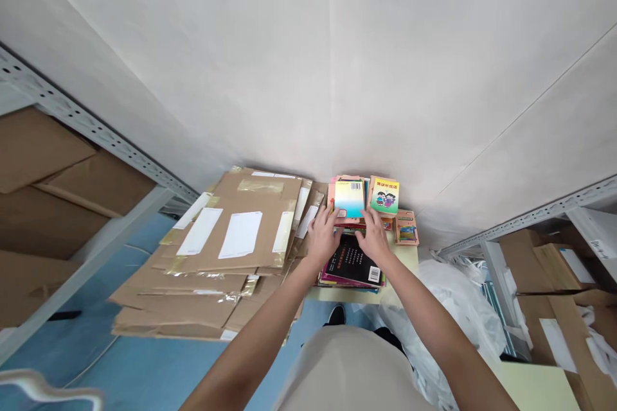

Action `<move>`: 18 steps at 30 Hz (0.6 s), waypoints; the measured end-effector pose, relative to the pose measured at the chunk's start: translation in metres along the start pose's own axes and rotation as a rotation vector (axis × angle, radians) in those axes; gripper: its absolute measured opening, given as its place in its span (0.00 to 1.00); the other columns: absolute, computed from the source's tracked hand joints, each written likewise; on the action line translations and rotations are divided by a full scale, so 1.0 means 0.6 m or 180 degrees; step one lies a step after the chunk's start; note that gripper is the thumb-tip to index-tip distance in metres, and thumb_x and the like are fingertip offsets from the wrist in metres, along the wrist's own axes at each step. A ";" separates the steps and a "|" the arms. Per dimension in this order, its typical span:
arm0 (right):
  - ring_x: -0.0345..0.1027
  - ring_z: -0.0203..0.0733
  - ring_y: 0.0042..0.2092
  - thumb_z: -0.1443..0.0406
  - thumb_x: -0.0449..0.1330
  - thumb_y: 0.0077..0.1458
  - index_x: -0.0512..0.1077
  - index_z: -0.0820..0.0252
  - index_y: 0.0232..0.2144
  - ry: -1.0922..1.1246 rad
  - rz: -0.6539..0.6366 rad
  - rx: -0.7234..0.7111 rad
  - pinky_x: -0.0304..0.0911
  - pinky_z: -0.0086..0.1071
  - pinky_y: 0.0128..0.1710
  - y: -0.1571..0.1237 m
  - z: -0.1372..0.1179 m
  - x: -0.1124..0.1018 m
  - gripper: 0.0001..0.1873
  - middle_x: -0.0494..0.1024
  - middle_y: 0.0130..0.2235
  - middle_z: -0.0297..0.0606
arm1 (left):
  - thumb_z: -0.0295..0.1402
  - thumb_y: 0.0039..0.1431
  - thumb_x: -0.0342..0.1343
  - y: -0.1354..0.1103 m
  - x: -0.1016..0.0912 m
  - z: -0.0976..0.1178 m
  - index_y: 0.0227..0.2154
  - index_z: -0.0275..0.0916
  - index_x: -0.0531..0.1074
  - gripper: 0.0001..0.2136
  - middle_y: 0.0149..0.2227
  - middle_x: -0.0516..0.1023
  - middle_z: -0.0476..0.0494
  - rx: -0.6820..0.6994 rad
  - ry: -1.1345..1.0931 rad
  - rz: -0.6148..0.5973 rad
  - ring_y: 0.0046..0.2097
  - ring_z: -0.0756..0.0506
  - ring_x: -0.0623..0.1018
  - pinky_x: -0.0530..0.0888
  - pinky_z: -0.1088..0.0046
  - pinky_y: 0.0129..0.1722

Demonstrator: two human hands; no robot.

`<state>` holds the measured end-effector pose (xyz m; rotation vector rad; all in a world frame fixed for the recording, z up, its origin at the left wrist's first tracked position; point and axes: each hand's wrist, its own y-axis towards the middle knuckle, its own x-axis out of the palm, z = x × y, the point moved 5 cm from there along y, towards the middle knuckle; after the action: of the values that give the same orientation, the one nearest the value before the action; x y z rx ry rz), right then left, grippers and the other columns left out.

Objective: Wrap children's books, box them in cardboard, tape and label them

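Note:
A small book (350, 198) with a yellow, white and blue back cover and a barcode lies on top of a stack against the wall. My left hand (322, 236) is at its near left corner, fingers bent along the side. At the near right corner is my right hand (375, 236), its fingers curved the same way. Both thumbs point inward at the front of the stack, and the hands hold it between them. Below my palms lies a black book (354, 263) on a second pile. Right of the stack is a yellow and green picture book (384, 196).
Flattened cardboard boxes (241, 225) are piled to the left. A pink book (405, 228) lies at the right of the pale table (409, 259). White plastic bags (450, 308) bulge beside it. Metal shelves with cardboard boxes (549, 263) flank both sides.

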<state>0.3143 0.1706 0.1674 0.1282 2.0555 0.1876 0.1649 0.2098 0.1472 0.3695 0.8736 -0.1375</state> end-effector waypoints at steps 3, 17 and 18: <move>0.46 0.55 0.69 0.72 0.58 0.54 0.58 0.61 0.64 -0.0196 -0.0062 -0.0158 0.51 0.50 0.65 0.020 -0.006 0.002 0.35 0.54 0.68 0.51 | 0.29 0.59 0.50 0.014 0.006 -0.017 0.59 0.38 0.64 0.24 0.65 0.63 0.35 0.0039 -0.0435 0.0141 0.67 0.39 0.61 0.64 0.56 0.62; 0.69 0.50 0.54 0.77 0.49 0.60 0.69 0.66 0.51 -0.1623 -0.0584 -0.0551 0.61 0.41 0.56 0.061 -0.027 -0.009 0.19 0.75 0.51 0.55 | 0.27 0.52 0.58 0.068 0.003 -0.016 0.53 0.40 0.68 0.23 0.48 0.80 0.37 -0.0328 -0.0269 0.0049 0.48 0.36 0.79 0.74 0.63 0.44; 0.70 0.50 0.53 0.78 0.49 0.60 0.70 0.66 0.50 -0.1619 -0.0604 -0.0558 0.62 0.41 0.55 0.056 -0.029 -0.012 0.19 0.76 0.50 0.54 | 0.26 0.52 0.56 0.070 0.002 -0.015 0.52 0.41 0.69 0.22 0.48 0.80 0.37 -0.0324 -0.0201 0.0016 0.48 0.36 0.79 0.74 0.63 0.44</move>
<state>0.3024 0.2011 0.1879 -0.1184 1.5261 0.1934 0.1703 0.2523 0.1518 0.2710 0.8140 -0.0992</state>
